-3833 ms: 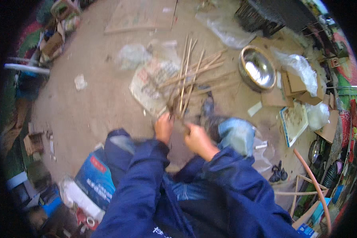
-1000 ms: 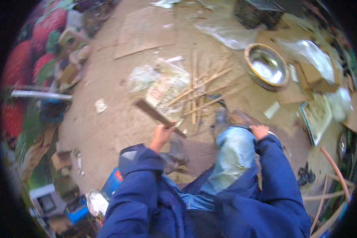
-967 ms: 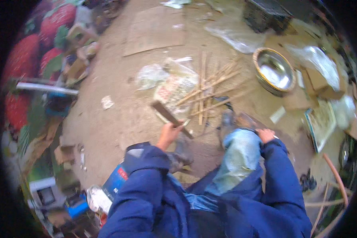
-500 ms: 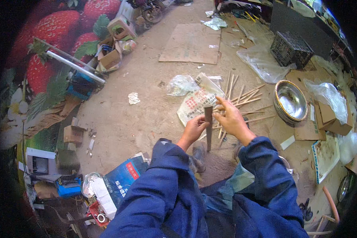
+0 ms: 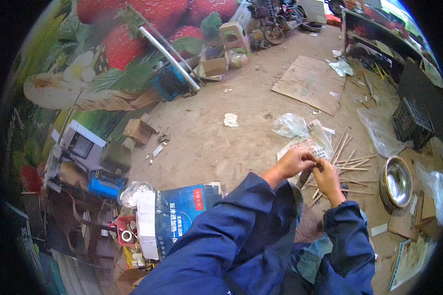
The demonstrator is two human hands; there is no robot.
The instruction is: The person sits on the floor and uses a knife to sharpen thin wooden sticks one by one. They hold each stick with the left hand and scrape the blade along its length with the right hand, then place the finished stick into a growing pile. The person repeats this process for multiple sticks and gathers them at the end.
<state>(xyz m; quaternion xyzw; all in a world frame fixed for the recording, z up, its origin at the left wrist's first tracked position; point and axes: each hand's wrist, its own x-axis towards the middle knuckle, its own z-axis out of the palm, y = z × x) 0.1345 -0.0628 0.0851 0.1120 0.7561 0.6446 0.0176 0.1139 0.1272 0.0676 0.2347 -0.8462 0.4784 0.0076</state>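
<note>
My left hand [image 5: 295,163] and my right hand [image 5: 328,181] meet in front of me, fingertips pinched together. Both are closed; whatever lies between the fingertips is too small or hidden to name. Just below them a dark, narrow flat strip [image 5: 304,178] shows in part, and I cannot tell whether the fingers touch its top. Beyond the hands a pale printed sack [image 5: 321,139] lies on the floor. Several thin wooden sticks [image 5: 355,163] are scattered beside it, close to my right hand.
Stacked metal basins [image 5: 398,183] stand to the right, near a black crate [image 5: 412,123]. A blue and white package [image 5: 184,209] lies at my left, by a red container [image 5: 127,232]. Flat cardboard [image 5: 310,83] and a clear plastic bag [image 5: 290,125] lie farther out.
The view has swung left, so the scene sits farther right. My right hand, earlier raised with fingers apart, has come down and closed against my left at the strip's upper end.
</note>
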